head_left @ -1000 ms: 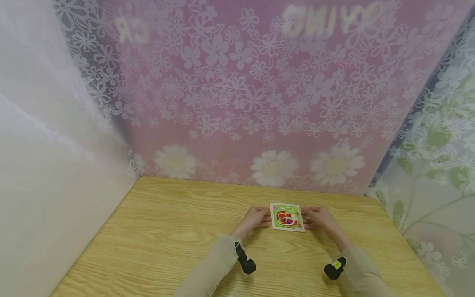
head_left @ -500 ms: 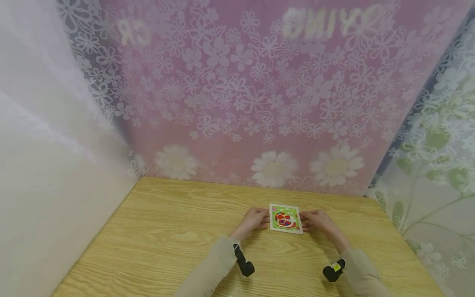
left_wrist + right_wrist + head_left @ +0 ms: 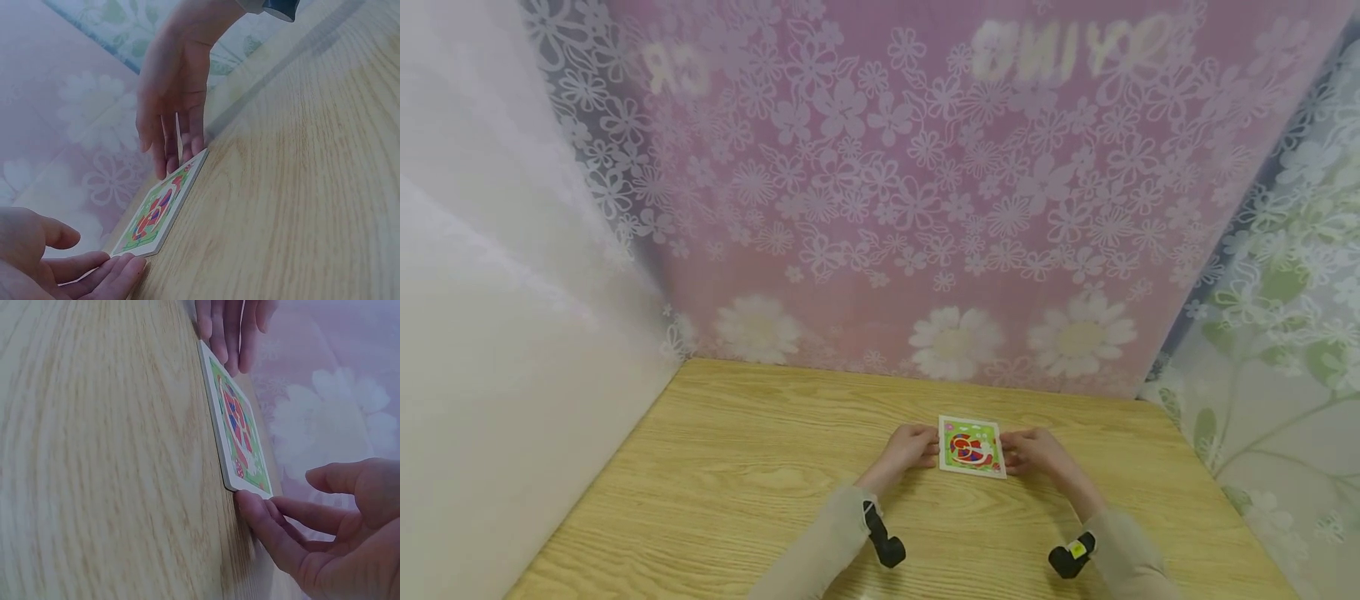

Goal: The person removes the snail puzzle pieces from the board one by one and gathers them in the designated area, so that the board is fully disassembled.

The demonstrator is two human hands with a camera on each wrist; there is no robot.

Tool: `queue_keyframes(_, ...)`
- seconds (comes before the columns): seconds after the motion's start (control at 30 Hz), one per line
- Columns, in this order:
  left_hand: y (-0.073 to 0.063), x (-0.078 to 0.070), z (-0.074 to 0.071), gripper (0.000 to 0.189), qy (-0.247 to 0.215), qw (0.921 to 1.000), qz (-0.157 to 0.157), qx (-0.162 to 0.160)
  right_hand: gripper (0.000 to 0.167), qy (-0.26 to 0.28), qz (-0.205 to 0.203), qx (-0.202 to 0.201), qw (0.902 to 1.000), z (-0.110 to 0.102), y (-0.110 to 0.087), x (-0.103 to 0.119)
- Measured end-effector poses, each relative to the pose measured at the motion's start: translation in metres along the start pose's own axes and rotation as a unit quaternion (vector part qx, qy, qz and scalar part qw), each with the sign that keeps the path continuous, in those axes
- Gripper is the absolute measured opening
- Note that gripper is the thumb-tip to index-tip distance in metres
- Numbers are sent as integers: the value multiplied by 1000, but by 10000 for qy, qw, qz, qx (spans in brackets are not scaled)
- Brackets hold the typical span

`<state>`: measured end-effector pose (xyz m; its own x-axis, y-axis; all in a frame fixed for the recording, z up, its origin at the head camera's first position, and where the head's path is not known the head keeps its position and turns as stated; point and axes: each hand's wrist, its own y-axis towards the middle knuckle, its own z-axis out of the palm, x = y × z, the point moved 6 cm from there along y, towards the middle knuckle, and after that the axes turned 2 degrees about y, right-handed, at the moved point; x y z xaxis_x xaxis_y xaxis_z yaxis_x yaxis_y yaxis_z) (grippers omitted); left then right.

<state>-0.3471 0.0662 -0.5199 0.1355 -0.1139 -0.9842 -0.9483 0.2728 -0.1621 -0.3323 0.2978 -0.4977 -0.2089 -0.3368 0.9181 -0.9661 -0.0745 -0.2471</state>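
The left hand (image 3: pixel 909 448), fingers extended, touches the snail-picture board (image 3: pixel 972 447) at its nine o'clock edge; the right hand (image 3: pixel 1037 451), likewise extended, at three. The board lies on the wood-grain table (image 3: pixel 737 475), five o'clock from the head view's centre, a printed daisy (image 3: pixel 955 342) at its twelve.

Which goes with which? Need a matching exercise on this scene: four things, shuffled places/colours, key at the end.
Things:
1. picture board
2. left hand
3. right hand
4. tabletop

Places and colours:
A. at the board's right edge in the head view
B. yellowish wood grain
C. at the board's left edge in the head view
D. mostly green ground with a red-and-blue figure, pale border

Pairs: 1-D, 2-C, 3-A, 4-B
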Motion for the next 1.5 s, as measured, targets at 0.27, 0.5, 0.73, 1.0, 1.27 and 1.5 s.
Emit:
queue_keyframes(0.27, -7, 1, -7, 38, 28, 10000, 66, -34, 45, 169, 58, 50, 9998, 9, -4, -4)
queue_keyframes(0.5, -13, 1, -13, 37, -9, 9998, 176, -19, 43, 191, 16, 56, 9998, 18, -9, 1)
queue_keyframes(0.73, -20, 4, -21, 38, 63, 9999, 155, 2, 44, 186, -88, 161, 9997, 27, -13, 2)
queue_keyframes(1.0, -29, 4, -28, 38, 88, 9997, 240, 21, 44, 201, -104, 233, 9995, 36, -15, 4)
queue_keyframes(1.27, -34, 10, -37, 36, 83, 9998, 206, 1, 44, 260, -25, 143, 9996, 46, -16, 3)
queue_keyframes(1.5, -42, 13, -46, 38, 27, 9995, 298, 97, 42, 214, 2, 105, 9997, 55, -19, 6)
